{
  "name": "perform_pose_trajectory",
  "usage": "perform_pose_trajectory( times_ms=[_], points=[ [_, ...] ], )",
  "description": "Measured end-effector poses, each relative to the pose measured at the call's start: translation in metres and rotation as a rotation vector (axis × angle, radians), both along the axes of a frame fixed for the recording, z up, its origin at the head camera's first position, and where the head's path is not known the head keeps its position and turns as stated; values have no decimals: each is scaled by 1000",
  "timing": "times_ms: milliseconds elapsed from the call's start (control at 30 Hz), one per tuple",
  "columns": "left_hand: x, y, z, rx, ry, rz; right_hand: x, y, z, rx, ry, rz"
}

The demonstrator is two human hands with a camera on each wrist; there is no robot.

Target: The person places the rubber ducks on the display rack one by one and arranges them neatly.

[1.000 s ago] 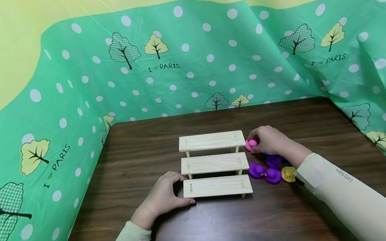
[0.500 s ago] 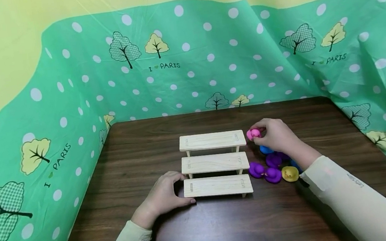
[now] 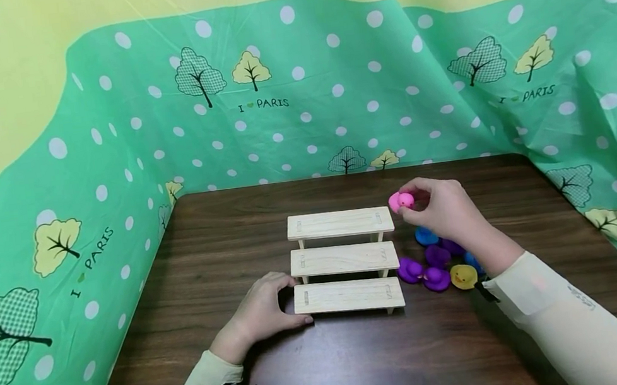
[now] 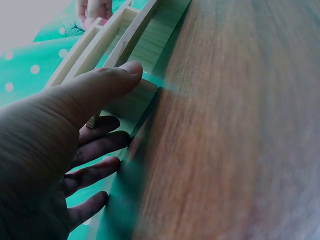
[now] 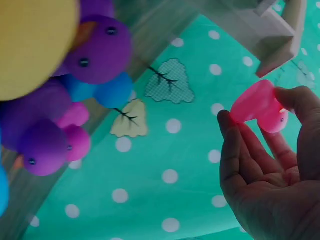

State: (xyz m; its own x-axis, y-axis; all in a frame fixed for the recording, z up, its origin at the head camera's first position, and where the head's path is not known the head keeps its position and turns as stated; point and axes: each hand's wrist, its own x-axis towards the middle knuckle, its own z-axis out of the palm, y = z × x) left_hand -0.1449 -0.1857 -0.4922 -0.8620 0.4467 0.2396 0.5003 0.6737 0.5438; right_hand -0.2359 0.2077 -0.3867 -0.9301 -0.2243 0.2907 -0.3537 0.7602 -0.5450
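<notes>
A pink rubber duck (image 3: 401, 201) is pinched between the thumb and fingers of my right hand (image 3: 447, 208), up by the right end of the top step. The right wrist view shows the same pink duck (image 5: 257, 105), its small head turned toward the palm. Centred on the table is a pale wooden three-step stand (image 3: 345, 259). My left hand (image 3: 262, 312) grips its left end at the lowest step, thumb at the front edge. Seen from the left wrist, the thumb (image 4: 100, 87) lies along the step edge and the other fingers spread behind it.
Right of the stand, several rubber ducks cluster: purple ones (image 3: 436, 279), a yellow duck (image 3: 463, 277) and a blue duck (image 3: 426, 236). More pink (image 5: 77, 140) shows among them in the right wrist view. A green dotted cloth (image 3: 297, 92) walls the dark wooden table (image 3: 221, 228).
My right hand has lifted the pink duck away from the other ducks, up and back beside the top step, uncovering a blue duck. My left hand has stayed at the stand.
</notes>
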Motion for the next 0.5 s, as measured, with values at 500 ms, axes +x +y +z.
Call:
perform_pose_trajectory(
  times_ms=[500],
  points=[
    [-1, -1, 0, -13, 25, -14, 11, -46, 21, -80, 102, 145]
  ],
)
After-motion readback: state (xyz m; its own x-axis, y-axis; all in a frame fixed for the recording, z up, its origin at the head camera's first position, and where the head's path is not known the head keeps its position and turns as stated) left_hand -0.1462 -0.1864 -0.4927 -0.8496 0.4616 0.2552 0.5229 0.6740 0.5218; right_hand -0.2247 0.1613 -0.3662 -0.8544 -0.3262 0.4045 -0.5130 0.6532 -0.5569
